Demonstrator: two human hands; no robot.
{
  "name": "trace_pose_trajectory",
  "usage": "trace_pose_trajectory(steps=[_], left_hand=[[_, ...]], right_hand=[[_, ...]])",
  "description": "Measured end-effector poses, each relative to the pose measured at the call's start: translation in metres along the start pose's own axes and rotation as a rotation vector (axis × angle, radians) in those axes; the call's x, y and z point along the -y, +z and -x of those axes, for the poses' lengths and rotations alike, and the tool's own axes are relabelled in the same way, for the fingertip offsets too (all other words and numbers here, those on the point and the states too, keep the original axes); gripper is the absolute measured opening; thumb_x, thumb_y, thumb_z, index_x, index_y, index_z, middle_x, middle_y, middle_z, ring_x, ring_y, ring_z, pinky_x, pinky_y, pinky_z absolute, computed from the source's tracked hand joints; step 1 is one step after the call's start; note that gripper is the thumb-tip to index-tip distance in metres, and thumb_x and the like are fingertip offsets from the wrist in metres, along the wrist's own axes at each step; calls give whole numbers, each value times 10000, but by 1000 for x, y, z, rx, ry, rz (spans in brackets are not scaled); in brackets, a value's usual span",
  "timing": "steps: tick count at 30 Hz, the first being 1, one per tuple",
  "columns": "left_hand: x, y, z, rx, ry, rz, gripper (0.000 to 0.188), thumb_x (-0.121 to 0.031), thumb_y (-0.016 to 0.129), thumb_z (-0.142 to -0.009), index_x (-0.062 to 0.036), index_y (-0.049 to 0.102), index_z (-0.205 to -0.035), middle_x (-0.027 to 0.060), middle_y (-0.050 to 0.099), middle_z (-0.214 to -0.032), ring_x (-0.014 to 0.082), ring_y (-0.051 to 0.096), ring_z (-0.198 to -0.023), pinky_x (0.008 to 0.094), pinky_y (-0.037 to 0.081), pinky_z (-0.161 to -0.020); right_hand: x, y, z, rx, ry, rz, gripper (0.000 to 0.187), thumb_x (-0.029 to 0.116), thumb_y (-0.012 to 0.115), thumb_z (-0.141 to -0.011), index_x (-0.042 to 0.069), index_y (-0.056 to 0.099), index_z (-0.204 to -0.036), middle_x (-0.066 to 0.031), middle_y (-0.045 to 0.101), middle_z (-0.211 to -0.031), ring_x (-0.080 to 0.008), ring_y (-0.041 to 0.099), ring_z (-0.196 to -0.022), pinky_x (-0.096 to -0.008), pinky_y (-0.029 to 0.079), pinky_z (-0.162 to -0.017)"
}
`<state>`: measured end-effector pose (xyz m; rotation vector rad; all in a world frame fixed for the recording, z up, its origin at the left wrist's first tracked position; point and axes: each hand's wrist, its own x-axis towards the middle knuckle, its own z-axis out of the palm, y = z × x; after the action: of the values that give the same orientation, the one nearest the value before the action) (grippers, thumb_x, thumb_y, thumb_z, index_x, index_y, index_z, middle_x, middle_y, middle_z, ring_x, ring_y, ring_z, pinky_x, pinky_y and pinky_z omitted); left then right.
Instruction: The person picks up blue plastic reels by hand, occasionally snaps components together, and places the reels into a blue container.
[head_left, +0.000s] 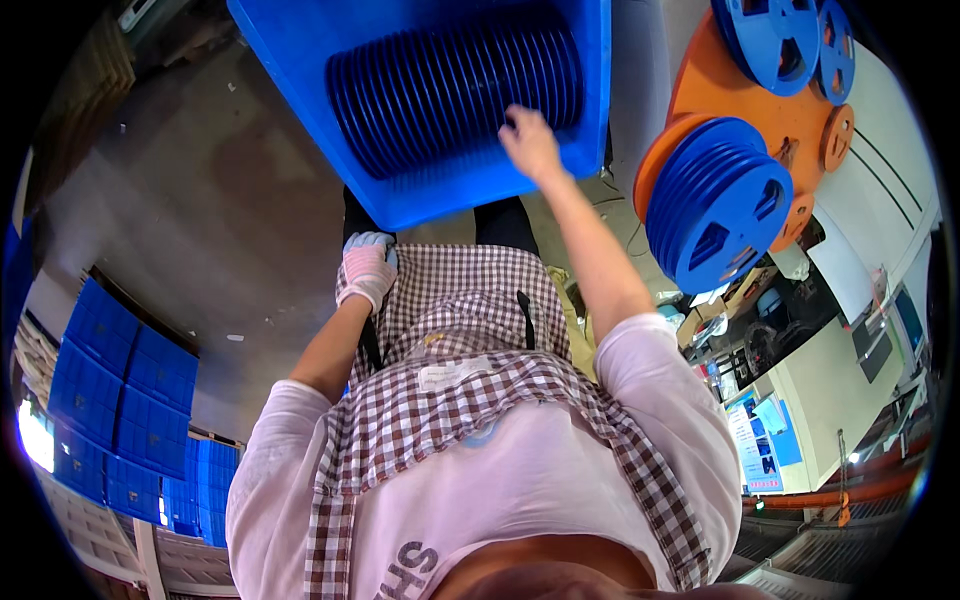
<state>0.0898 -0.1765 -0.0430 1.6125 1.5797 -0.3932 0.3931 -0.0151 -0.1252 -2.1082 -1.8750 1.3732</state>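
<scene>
A blue plastic bin (412,204) stands in front of me. Inside it lies a long row of dark blue reels (440,95), set on edge side by side. My bare right hand (532,145) reaches over the bin's near right part. Its fingers are bent and a little apart, close to the reels' near edges, and nothing shows between them; whether they touch a reel is unclear. Below the bin's near left corner, beside my checked apron (470,275), is my left hand (370,268) in a pale glove with greyish-blue fingertips. Its fingers are curled, and what they hold, if anything, is hidden.
To the right, an orange rack (700,85) carries blue reels (722,222) with cut-out openings. Stacked blue boxes (115,385) stand at the left. Cluttered shelving (765,320) is at the lower right. Grey floor (235,190) stretches left of the bin.
</scene>
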Motion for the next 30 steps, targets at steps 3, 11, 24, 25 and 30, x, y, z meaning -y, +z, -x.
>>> trace_pose_trajectory(steps=[3,11,24,25,30], left_hand=[[3,-2,-6,11,2,47,174,-208,612,-781,-121,674,-919,102,652,-967,285,584,-969,403,413,-922],[-4,-24,-18,102,100,-15,196,-152,588,-809,-81,657,-978,120,621,-1050,301,551,-1035,408,427,-918],[-31,-82,-128,400,191,-936,467,-200,613,-831,-106,520,-1279,139,319,-1488,303,287,-1373,396,237,-1108],[-34,-84,-131,424,179,-957,502,-188,639,-813,-102,507,-1289,143,317,-1489,307,287,-1373,394,231,-1110],[-21,-77,-148,351,146,-906,513,-158,634,-813,-104,469,-1296,143,417,-1411,307,356,-1326,400,258,-1097]], right_hand=[[13,29,83,413,184,18,448,321,588,-867,143,510,-1270,-158,501,-1281,-365,481,-1174,-458,445,-929],[7,34,205,598,332,337,666,426,606,-840,175,363,-1407,-137,326,-1452,-353,347,-1304,-475,368,-1016],[21,38,185,818,762,479,1207,695,683,-660,278,-82,-1496,-289,173,-1471,-439,406,-1223,-426,408,-975],[21,38,186,807,769,472,1199,687,686,-664,287,-81,-1495,-290,182,-1449,-435,403,-1204,-422,421,-951],[17,44,187,767,769,439,1170,658,702,-672,297,-46,-1496,-275,213,-1399,-417,395,-1181,-431,437,-925]])
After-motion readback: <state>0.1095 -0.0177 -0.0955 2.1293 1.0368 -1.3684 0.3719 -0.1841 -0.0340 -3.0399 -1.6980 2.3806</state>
